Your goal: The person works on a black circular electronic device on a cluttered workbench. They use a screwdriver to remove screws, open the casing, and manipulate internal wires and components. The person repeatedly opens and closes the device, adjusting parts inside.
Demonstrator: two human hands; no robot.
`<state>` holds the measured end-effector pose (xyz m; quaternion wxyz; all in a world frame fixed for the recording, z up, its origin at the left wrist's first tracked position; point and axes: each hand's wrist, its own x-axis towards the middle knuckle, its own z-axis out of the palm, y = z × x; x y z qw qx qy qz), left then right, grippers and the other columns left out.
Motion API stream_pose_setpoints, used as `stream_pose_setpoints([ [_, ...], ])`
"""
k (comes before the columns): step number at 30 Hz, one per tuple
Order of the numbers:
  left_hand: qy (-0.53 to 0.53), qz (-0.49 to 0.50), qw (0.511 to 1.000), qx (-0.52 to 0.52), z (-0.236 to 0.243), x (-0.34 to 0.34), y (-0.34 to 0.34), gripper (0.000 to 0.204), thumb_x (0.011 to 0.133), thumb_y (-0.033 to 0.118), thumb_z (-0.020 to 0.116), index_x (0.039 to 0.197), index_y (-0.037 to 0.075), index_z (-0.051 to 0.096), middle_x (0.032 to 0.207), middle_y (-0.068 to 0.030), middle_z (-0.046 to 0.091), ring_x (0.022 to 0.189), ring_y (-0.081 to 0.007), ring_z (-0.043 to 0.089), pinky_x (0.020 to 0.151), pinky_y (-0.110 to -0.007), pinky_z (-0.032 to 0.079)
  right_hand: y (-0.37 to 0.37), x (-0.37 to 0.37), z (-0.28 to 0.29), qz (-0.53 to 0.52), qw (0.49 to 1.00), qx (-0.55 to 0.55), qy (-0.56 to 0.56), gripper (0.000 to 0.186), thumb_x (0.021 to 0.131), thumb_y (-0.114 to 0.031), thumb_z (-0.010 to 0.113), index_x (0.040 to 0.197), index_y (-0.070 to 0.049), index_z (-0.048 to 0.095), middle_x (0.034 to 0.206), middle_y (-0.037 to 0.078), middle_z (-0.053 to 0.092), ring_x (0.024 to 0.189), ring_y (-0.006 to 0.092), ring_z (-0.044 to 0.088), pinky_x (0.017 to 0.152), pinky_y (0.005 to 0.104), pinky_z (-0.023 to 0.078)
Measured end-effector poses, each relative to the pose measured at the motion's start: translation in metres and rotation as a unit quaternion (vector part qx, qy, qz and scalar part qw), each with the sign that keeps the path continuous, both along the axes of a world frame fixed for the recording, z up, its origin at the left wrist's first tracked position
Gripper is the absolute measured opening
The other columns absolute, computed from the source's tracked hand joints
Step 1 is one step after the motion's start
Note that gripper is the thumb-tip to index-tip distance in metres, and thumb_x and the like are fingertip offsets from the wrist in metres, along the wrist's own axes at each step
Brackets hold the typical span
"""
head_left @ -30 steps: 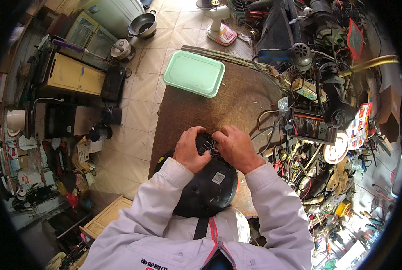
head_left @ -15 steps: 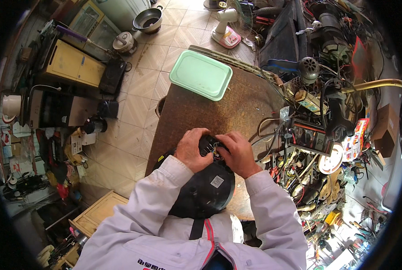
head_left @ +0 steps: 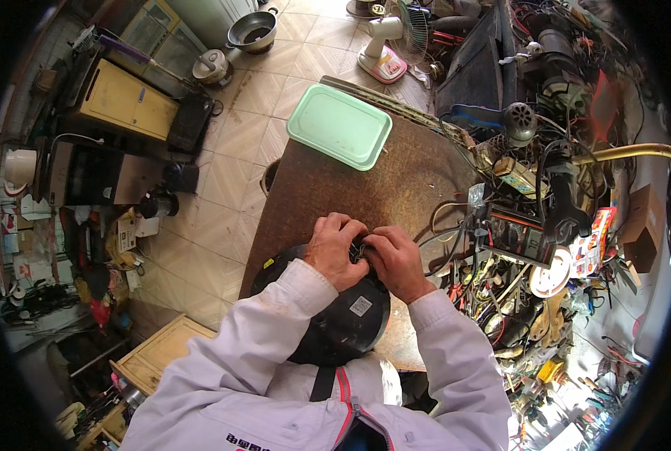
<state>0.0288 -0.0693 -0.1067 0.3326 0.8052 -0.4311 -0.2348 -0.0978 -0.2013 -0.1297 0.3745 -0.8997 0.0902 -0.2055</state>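
Black housing: round, dark-shelled appliance body (head_left: pixel 334 327), taken here as the dial, 12 pointing away from the wearer; lies on the near part of the table, right against the wearer's front.
Wiring: a small tangle of wires (head_left: pixel 360 251) at the housing's 12, in the gap between the two hands; ends and connections too small and too shaded to tell.
Left hand: bare hand (head_left: pixel 334 252) at 12, fingers bent, thumb drawn in toward the wiring; whether it grips a wire or only braces the part cannot be told.
Right hand: bare hand (head_left: pixel 397 261) at 1, thumb and forefinger brought near each other at the wiring; whether anything is pinched cannot be told.
Step in hand: judged to be fine two-handed handling of the wires at the housing's far edge.
Next move: would seem to call for a steadying left hand, a precise right fingertip hold, and a clear sight of the wire ends, now mostly masked by fingers.
Sticker: pale square label (head_left: pixel 361 305), near the middle of the shell.
Yellow tag: small, bright (head_left: pixel 268 264), at 10.
Table: brown, worn top (head_left: pixel 418 180).
Tray: pale green, rectangular (head_left: pixel 339 126), at 12, well apart from the hands.
Tool clutter: dense heap (head_left: pixel 512 319), at 3.
White disc: round piece (head_left: pixel 550 272), between 2 and 3.
Fan: white and pink (head_left: pixel 384 52), beyond the table, just past 12.
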Motion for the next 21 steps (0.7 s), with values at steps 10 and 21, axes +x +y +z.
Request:
stream_pose_setpoints([
  [10, -0.014, -0.004, 1.0, -0.017, -0.01, -0.004, 0.003, 0.03, 0.069, 0.014, 0.076, 0.097, 0.005, 0.073, 0.12, -0.0182, 0.063, 0.115, -0.0379, 0.056, 0.101, -0.046, 0.046, 0.004, -0.006, -0.003, -0.013, 1.0, 0.015, -0.018, 0.028, 0.075, -0.001, 0.077, 0.102, -0.004, 0.068, 0.096, 0.012, 0.066, 0.089, 0.0323, 0.063, 0.077, 0.0419, 0.053],
  [21, 0.067, -0.005, 0.997, 0.045, -0.021, 0.009, 0.003, 0.019, 0.071, 0.018, 0.081, 0.086, 0.007, 0.075, 0.125, -0.0166, 0.062, 0.117, -0.0351, 0.055, 0.101, -0.045, 0.046, -0.005, -0.005, 0.004, 0.025, 0.995, 0.097, 0.004, 0.032, 0.076, 0.004, 0.075, 0.106, -0.003, 0.069, 0.101, 0.013, 0.071, 0.094, 0.0321, 0.066, 0.082, 0.0397, 0.056],
])
